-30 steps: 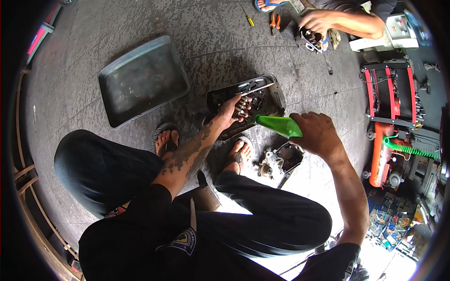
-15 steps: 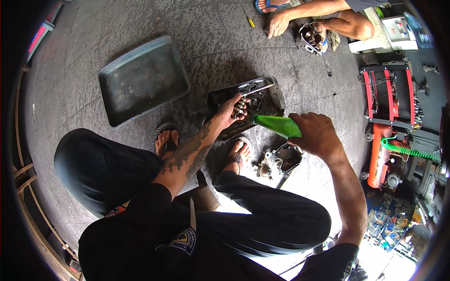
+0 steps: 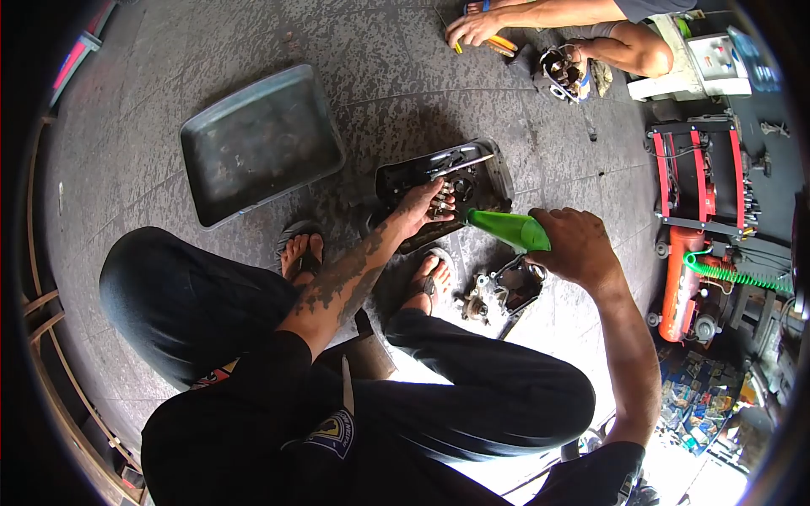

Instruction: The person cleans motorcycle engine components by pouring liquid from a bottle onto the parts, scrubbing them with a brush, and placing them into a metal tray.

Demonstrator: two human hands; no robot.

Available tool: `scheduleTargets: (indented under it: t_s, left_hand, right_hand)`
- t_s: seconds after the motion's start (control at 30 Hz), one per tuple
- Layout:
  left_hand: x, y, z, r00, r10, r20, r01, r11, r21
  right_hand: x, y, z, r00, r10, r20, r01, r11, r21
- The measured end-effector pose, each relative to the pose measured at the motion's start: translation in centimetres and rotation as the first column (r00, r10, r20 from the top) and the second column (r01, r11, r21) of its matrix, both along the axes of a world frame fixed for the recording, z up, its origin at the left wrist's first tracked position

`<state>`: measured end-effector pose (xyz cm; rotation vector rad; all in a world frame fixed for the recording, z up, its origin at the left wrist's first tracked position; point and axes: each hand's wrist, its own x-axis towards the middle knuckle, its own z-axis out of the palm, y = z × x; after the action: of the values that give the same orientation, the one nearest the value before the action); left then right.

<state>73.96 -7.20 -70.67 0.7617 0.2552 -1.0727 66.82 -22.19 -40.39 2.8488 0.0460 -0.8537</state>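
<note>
My left hand is closed around a cluster of small shiny metal parts, too small to name exactly. It is held over a dark tray with several blackened metal pieces inside, a long slim silvery piece among them. From the right, my right hand grips a green bottle by its base end. The bottle lies tilted, its neck pointing left toward the metal parts and apart from my fingers. Whether liquid leaves its mouth, I cannot tell.
A large empty-looking dark tray lies left on the floor. Near my right foot sits an engine casing. Across from me, a co-worker's hand is by orange-handled pliers and an engine part. A red compressor stands right.
Both my hands, with the metal parts and the green bottle, have shifted slightly right. The co-worker's hand has moved left to the yellow-handled tool, and orange handles now show beside it.
</note>
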Motion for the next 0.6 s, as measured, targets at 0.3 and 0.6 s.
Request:
scheduleTargets:
  t_s: [0.3, 0.6]
  left_hand:
    - [0.19, 0.64, -0.35, 0.999, -0.043, -0.031, 0.039, 0.991, -0.127]
    - [0.17, 0.46, 0.16, 0.993, -0.061, 0.106, 0.066, 0.997, -0.044]
  right_hand:
    - [0.35, -0.18, 0.20, 0.999, -0.002, 0.034, 0.002, 1.000, -0.017]
    - [0.64, -0.18, 0.51, 1.000, -0.012, 0.010, 0.012, 0.999, -0.041]
